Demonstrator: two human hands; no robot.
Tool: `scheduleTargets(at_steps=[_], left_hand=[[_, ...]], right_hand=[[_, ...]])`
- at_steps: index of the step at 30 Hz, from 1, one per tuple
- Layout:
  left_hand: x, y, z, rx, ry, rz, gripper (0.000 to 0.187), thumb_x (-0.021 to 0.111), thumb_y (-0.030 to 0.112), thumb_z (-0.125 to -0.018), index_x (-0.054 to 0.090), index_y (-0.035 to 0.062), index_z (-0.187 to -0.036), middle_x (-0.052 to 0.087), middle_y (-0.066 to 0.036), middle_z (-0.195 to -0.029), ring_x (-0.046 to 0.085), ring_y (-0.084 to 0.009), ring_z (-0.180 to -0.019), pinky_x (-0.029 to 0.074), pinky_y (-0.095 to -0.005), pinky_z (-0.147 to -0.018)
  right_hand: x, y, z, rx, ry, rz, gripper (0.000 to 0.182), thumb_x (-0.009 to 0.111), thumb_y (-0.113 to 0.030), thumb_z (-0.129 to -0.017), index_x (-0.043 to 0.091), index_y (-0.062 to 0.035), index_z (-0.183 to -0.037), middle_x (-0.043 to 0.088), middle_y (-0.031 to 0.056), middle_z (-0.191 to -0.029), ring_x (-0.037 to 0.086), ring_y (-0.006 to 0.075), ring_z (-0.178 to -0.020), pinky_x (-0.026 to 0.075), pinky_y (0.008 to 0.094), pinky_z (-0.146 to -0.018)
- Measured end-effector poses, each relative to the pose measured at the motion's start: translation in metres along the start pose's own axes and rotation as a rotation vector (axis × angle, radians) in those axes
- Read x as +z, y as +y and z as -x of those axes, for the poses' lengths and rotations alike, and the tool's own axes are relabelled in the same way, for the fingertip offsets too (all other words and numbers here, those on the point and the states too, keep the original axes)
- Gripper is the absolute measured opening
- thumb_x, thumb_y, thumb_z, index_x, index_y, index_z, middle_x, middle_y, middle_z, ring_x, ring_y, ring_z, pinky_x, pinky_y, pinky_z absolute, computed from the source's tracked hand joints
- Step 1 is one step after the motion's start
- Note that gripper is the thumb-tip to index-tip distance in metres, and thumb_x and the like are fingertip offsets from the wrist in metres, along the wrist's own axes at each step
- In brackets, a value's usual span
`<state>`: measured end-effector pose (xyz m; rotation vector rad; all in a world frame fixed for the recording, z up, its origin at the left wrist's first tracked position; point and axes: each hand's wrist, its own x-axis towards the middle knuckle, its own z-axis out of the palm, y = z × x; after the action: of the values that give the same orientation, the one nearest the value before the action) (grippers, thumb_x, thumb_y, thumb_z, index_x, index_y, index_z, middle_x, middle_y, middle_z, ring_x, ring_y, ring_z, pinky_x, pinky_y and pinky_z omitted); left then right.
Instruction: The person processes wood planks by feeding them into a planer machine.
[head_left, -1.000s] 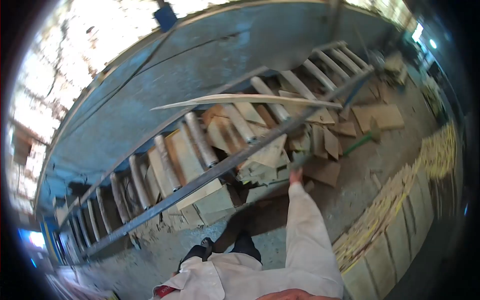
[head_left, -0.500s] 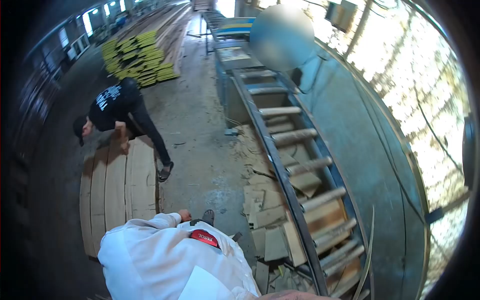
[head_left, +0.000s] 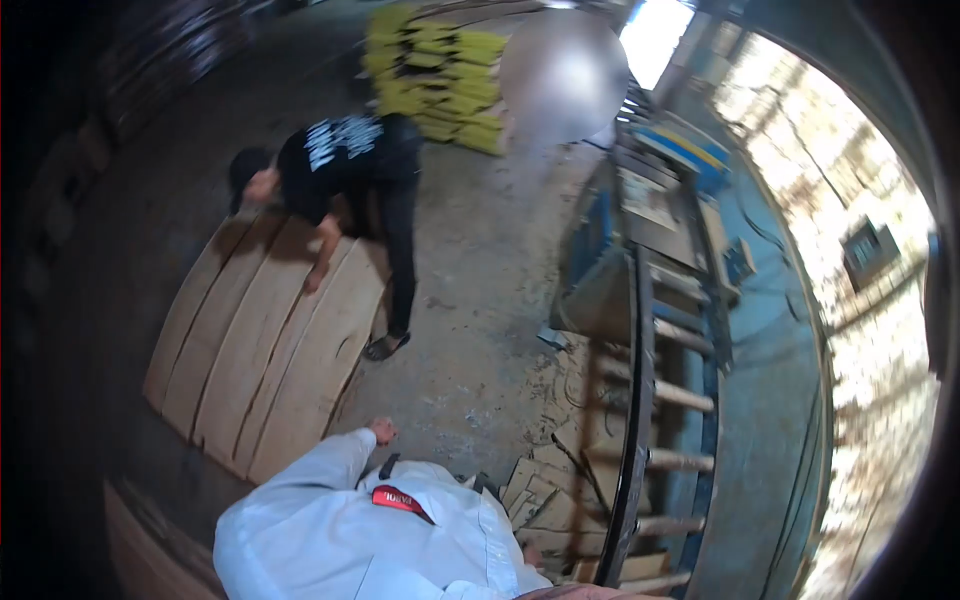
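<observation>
Head view, L to R. Far left: flat stack of boards (head_left: 265,360) on the floor (head_left: 480,330), long planks side by side, tilted in the frame. A co-worker (head_left: 350,165) in a black printed shirt bends over the stack's far end, one hand (head_left: 312,282) down on a board, feet at the stack's right edge.

Near bottom: wearer's white sleeve (head_left: 310,480) runs up to the left hand (head_left: 381,431), which sits just past the stack's near right corner, over bare floor. Fingers look loosely curled, nothing seen in them; too small & blurred to say more. Nearest board edge lies just left of the fingers, close but not clearly touching. A red tag (head_left: 398,499) shows on the white shirt below.

Right hand (head_left: 530,553): only a sliver at the shirt's right edge, low by the scraps (head_left: 535,490); can't tell its grip or whether it holds anything.

Centre back: yellow stacked lumber (head_left: 440,60) behind the co-worker.

Right: scraps heaped on the floor at the foot of a roller frame (head_left: 640,400), dark rail w/ pale rollers running away from the camera. Blue machine (head_left: 690,155) at its far end. Far right: blue wall (head_left: 770,420), bright opening beyond.
</observation>
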<state>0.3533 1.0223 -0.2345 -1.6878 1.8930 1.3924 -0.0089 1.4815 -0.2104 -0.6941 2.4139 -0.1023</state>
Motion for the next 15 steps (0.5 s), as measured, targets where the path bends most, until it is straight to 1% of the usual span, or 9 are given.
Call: scheduleTargets(at_steps=[1,2,3,4,5,6,9,11,15], left_hand=[[-0.008,-0.004,-0.007,0.194,-0.043,-0.327,0.037,0.057,0.034,-0.091,0.069,0.0075,-0.114,0.070,-0.019,-0.112,0.068,-0.0325,-0.102,0.053,-0.0485,-0.089],[-0.001,-0.015,-0.017,0.029,0.034,-0.144,0.039,0.054,0.036,-0.092,0.068,0.0082,-0.116,0.062,-0.023,-0.128,0.058,-0.0380,-0.121,0.047,-0.0527,-0.100],[0.023,-0.039,-0.021,0.344,0.600,-0.041,0.032,0.059,0.028,-0.085,0.063,-0.0021,-0.075,0.068,-0.026,-0.082,0.067,-0.0409,-0.079,0.052,-0.0498,-0.072],[0.030,-0.063,-0.040,0.302,0.530,0.027,0.034,0.062,0.031,-0.084,0.065,-0.0024,-0.078,0.068,-0.027,-0.085,0.067,-0.0425,-0.085,0.052,-0.0509,-0.076],[0.027,-0.061,-0.039,0.198,0.359,-0.032,0.031,0.058,0.032,-0.087,0.067,0.0022,-0.088,0.067,-0.023,-0.091,0.065,-0.0410,-0.090,0.051,-0.0511,-0.079],[0.012,-0.044,-0.023,0.104,0.184,-0.107,0.031,0.054,0.033,-0.089,0.068,0.0068,-0.097,0.066,-0.019,-0.096,0.063,-0.0395,-0.096,0.050,-0.0513,-0.082],[0.015,-0.051,-0.019,0.018,0.169,-0.056,0.028,0.056,0.029,-0.086,0.072,0.0072,-0.092,0.067,-0.017,-0.096,0.064,-0.0361,-0.094,0.052,-0.0501,-0.079],[0.017,-0.048,-0.022,0.171,-0.007,-0.680,0.025,0.056,0.027,-0.086,0.074,0.0093,-0.088,0.069,-0.017,-0.097,0.067,-0.0342,-0.092,0.054,-0.0487,-0.076],[-0.026,0.024,0.025,0.024,-0.145,-0.728,0.024,0.057,0.025,-0.087,0.075,0.0102,-0.088,0.073,-0.015,-0.100,0.071,-0.0314,-0.094,0.055,-0.0471,-0.077]], right_hand=[[-0.019,-0.032,-0.026,-0.073,0.016,0.065,0.035,0.061,-0.038,-0.088,0.070,-0.0096,-0.108,0.069,0.0189,-0.107,0.064,0.0412,-0.101,0.051,0.0477,-0.088],[-0.033,-0.054,-0.053,-0.242,0.040,0.118,0.038,0.063,-0.036,-0.089,0.070,-0.0058,-0.110,0.069,0.0207,-0.112,0.064,0.0404,-0.104,0.050,0.0468,-0.089],[0.042,-0.015,-0.128,-0.023,0.111,-0.495,0.044,0.061,-0.036,-0.092,0.068,-0.0004,-0.115,0.068,0.0233,-0.115,0.064,0.0398,-0.105,0.049,0.0458,-0.090],[0.056,-0.017,-0.165,-0.121,0.179,-0.419,0.047,0.059,-0.037,-0.094,0.068,0.0054,-0.113,0.069,0.0249,-0.113,0.064,0.0395,-0.103,0.049,0.0450,-0.090],[-0.026,-0.101,-0.138,-0.140,-0.061,-0.546,0.047,0.058,-0.035,-0.095,0.070,0.0090,-0.103,0.070,0.0264,-0.106,0.065,0.0399,-0.099,0.049,0.0450,-0.088],[-0.030,-0.118,-0.153,-0.164,-0.109,-0.512,0.047,0.058,-0.035,-0.095,0.070,0.0090,-0.103,0.070,0.0264,-0.106,0.065,0.0399,-0.099,0.049,0.0450,-0.088],[-0.007,-0.120,-0.254,-0.239,-0.300,-0.527,0.043,0.057,-0.033,-0.095,0.071,0.0073,-0.099,0.071,0.0255,-0.098,0.067,0.0349,-0.091,0.050,0.0433,-0.081],[-0.035,-0.151,-0.289,-0.213,-0.359,-0.418,0.041,0.057,-0.033,-0.096,0.071,0.0064,-0.098,0.071,0.0236,-0.095,0.066,0.0322,-0.085,0.050,0.0420,-0.076],[-0.098,-0.200,-0.373,-0.163,-0.419,-0.338,0.038,0.057,-0.031,-0.097,0.071,0.0044,-0.097,0.071,0.0199,-0.089,0.064,0.0269,-0.073,0.050,0.0394,-0.065]])
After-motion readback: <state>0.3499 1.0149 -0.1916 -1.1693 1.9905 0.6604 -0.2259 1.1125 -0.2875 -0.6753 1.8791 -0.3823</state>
